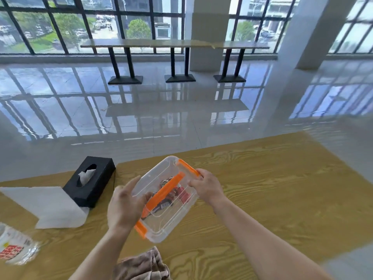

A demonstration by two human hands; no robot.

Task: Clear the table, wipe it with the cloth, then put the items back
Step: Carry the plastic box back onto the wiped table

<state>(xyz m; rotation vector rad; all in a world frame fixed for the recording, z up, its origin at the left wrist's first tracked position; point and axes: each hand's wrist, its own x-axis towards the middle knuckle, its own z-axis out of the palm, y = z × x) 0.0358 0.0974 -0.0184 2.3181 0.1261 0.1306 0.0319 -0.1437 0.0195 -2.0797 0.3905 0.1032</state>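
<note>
A clear plastic box (171, 217) with orange clips and an orange handle, holding small wrapped items, hangs tilted above the wooden table (272, 188). My left hand (123, 207) grips its near-left side and my right hand (207, 185) holds its far-right clip. A brown cloth (141, 265) lies crumpled at the table's near edge, between my forearms. A black tissue box (90, 181) stands at the left, partly on a white sheet (46, 205). A clear plastic bottle (16, 247) with a red label lies at the far left.
Beyond the table's far edge is a glossy tiled floor (161, 110). A long bench table (171, 44) on black legs stands by the windows. A white pillar (314, 31) rises at the right.
</note>
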